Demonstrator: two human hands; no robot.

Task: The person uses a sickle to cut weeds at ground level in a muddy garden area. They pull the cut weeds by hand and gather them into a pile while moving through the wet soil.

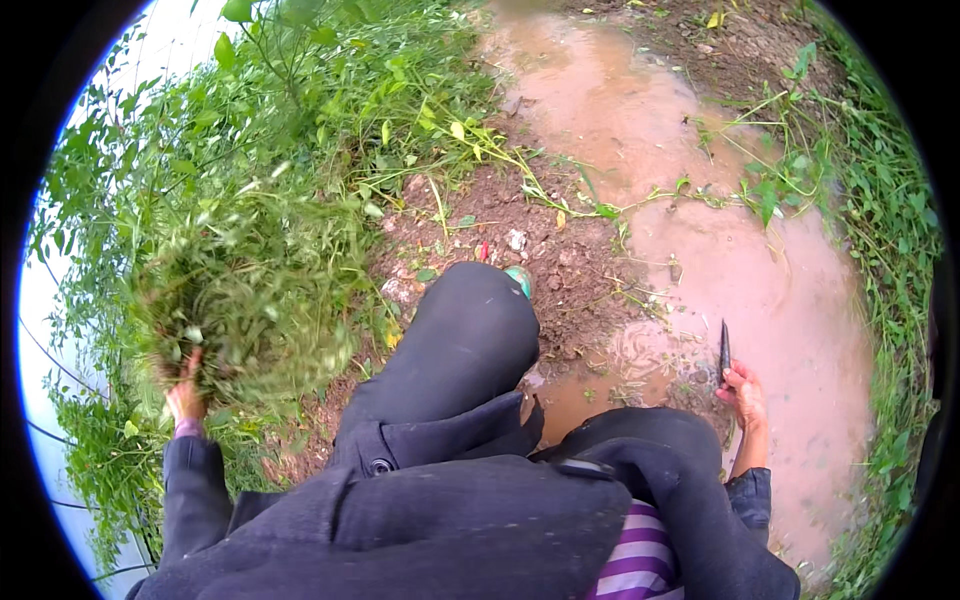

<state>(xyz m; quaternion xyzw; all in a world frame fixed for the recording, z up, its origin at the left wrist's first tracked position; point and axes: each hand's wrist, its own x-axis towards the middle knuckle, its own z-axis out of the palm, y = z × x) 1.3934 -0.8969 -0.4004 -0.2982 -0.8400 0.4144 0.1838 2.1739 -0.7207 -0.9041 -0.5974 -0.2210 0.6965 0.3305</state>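
My left hand (187, 397) grips a large, loose bundle of pulled green weeds (255, 300) at the left. The bundle is blurred by motion, and its leaves hide most of my fingers. On the right, my right hand (744, 394) holds a slim, dark, pointed tool (725, 345) upright between thumb and fingers. It looks like a blade seen edge-on; its exact kind cannot be told. Below that hand lies muddy brown water (795, 315). My bent knee (480, 330) in dark trousers stands between the two hands.
Dense green plants (322, 97) line the left, before pale greenhouse sheeting (52, 360). Bare wet soil (570, 277) lies ahead of my knee, with a small red pepper (484, 250) on it. A trailing vine (555, 201) crosses toward the water. More weeds (896, 225) border the right.
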